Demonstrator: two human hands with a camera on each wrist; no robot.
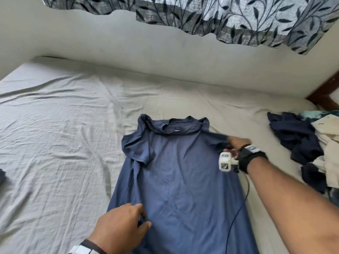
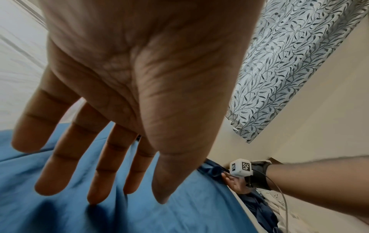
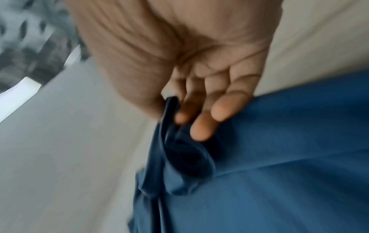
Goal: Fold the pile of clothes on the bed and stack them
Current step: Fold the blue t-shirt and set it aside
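A blue T-shirt (image 1: 176, 180) lies spread on the bed, collar toward the wall, its left sleeve folded inward. My left hand (image 1: 124, 224) rests flat on the shirt's lower left part with straight fingers (image 2: 99, 181) touching the cloth (image 2: 139, 212). My right hand (image 1: 236, 143) is at the shirt's right shoulder, where thumb and fingers (image 3: 199, 126) pinch the bunched right sleeve (image 3: 179, 157). The pile of unfolded clothes (image 1: 311, 149), dark navy and cream, sits at the right edge of the bed.
The bed sheet (image 1: 55, 134) is pale and wrinkled, with broad bare room to the left. A dark garment (image 1: 2, 177) peeks in at the far left. A leaf-patterned curtain (image 1: 220, 17) hangs on the wall behind. A wooden bed frame (image 1: 324, 92) shows at the right.
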